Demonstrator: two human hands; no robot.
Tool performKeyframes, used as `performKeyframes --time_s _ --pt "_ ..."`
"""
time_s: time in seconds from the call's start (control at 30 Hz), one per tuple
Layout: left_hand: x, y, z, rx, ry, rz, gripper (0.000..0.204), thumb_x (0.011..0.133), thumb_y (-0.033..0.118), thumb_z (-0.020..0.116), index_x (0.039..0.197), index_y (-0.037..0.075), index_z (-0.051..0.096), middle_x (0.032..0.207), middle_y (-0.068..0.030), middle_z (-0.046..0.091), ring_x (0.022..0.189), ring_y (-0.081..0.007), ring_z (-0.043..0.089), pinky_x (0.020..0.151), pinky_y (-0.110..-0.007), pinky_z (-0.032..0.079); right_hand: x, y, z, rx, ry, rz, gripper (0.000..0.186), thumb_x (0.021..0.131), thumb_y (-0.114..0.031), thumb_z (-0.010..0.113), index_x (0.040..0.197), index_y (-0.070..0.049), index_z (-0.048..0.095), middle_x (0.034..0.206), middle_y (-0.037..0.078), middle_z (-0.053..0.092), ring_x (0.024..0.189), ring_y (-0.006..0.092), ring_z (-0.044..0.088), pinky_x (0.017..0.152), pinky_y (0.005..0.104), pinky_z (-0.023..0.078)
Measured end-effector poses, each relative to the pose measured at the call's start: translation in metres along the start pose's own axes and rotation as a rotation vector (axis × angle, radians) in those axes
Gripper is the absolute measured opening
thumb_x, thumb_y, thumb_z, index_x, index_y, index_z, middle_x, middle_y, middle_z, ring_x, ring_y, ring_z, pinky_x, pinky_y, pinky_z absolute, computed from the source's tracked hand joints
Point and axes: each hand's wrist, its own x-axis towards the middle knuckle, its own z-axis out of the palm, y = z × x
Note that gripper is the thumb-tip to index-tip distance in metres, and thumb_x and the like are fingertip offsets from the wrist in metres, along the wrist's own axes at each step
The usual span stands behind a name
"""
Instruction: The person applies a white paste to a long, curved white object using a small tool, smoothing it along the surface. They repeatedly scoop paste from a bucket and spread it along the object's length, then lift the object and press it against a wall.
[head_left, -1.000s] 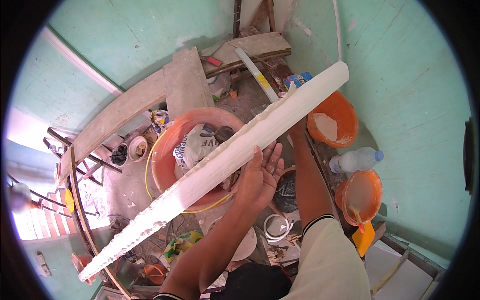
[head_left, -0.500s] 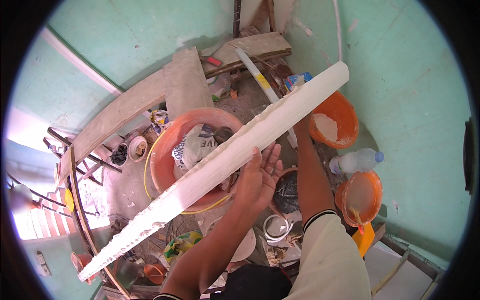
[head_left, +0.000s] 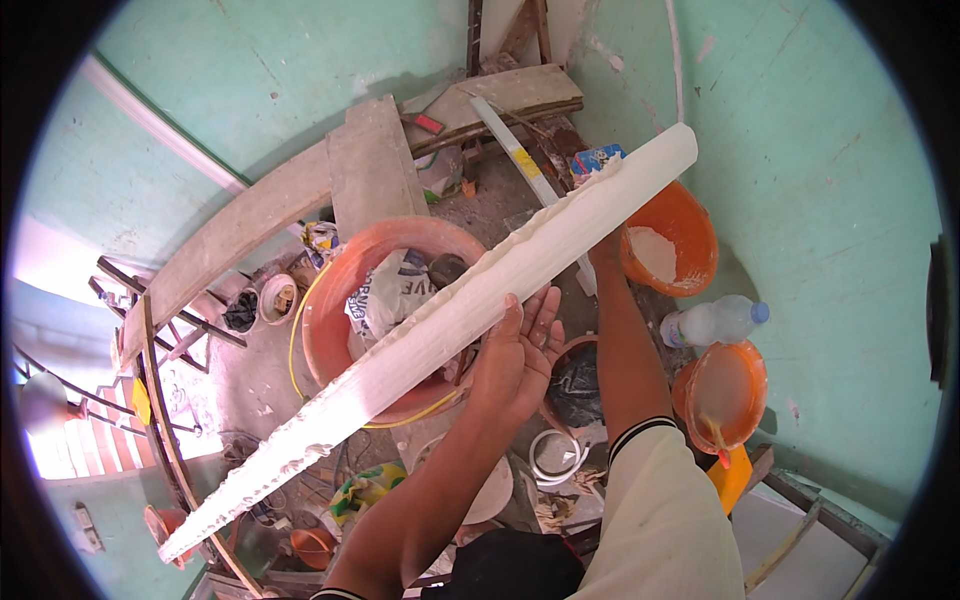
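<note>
Moulding [head_left: 440, 325], long and white, held up on a slant, one end low toward the railing [head_left: 150, 400], the other high beside the green wall [head_left: 820, 180]. Rough plaster crust along its upper edge.

Left hand [head_left: 515, 355] under the moulding's middle, palm flat against its lower face, fingers [head_left: 540, 310] stretched out and together, supporting rather than clenching. Right hand [head_left: 605, 245] mostly hidden behind the moulding nearer its high end; forearm running up to it; grip impossible to tell.

Directly below the moulding's middle: large orange basin [head_left: 340, 290] with a crumpled printed bag [head_left: 385, 290] inside and a yellow hose [head_left: 300, 300] looped round its rim. Beyond the high end, to the right: orange bucket [head_left: 690, 240] with white plaster inside. Lower, farther right of the moulding: clear plastic bottle [head_left: 710, 322] with a blue cap lying on its side, just above a second orange bucket [head_left: 735, 390] holding pale mix. Above the moulding, toward the wall corner: grey concrete slabs [head_left: 370, 170] and a long straightedge [head_left: 525, 165] with a yellow band. Below the left hand: coil of white tubing [head_left: 555, 455] on the cluttered floor.
</note>
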Motion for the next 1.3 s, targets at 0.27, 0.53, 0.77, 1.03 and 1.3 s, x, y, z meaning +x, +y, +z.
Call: performKeyframes --time_s 0.27,0.53,0.77,1.03,1.3 --pt "0.0 -0.001 0.003 0.006 -0.003 -0.003 0.037 0.111 0.034 0.044 0.143 0.015 0.046 0.14 -0.0029 0.058 0.131 -0.0144 0.056 0.1 -0.033 0.048 0.003 0.054 -0.029 -0.243 0.095 -0.069 0.05 0.101 -0.03 0.063 0.139 0.0 0.051 0.133 0.014 0.062 0.117 0.0237 0.063 0.102 0.0386 0.053" --pt "0.0 0.004 -0.003 0.019 0.03 0.012 0.037 0.111 0.034 0.044 0.143 0.015 0.046 0.14 -0.0031 0.058 0.13 -0.0129 0.056 0.099 -0.032 0.048 0.029 0.017 -0.015 -0.007 0.001 0.046 0.045 0.097 -0.027 0.068 0.133 -0.001 0.059 0.132 0.014 0.063 0.122 0.0219 0.06 0.106 0.0396 0.048" --pt "-0.001 0.001 0.003 0.015 0.018 -0.002 0.038 0.112 0.034 0.043 0.144 0.015 0.044 0.141 -0.0036 0.058 0.131 -0.0138 0.056 0.098 -0.032 0.048 0.043 0.043 -0.012 0.859 -0.209 0.092 0.04 0.105 -0.028 0.055 0.136 -0.002 0.056 0.131 0.012 0.063 0.122 0.0247 0.06 0.111 0.0431 0.044" --pt "0.001 -0.004 0.005 0.015 -0.02 -0.017 0.039 0.111 0.035 0.043 0.145 0.016 0.044 0.144 -0.0029 0.056 0.134 -0.0146 0.053 0.099 -0.032 0.047 0.036 0.079 -0.064 -0.166 -0.1 -0.043 0.055 0.105 -0.04 0.052 0.147 -0.005 0.044 0.144 0.013 0.053 0.128 0.0263 0.056 0.115 0.045 0.041" --pt "0.0 0.002 -0.005 0.029 0.002 0.01 0.039 0.111 0.036 0.045 0.146 0.018 0.044 0.143 -0.0022 0.056 0.134 -0.0138 0.053 0.101 -0.033 0.046 0.087 0.034 -0.03 0.519 -0.028 0.092 0.045 0.104 -0.038 0.056 0.135 -0.005 0.051 0.122 0.011 0.058 0.117 0.0239 0.059 0.105 0.0399 0.049"
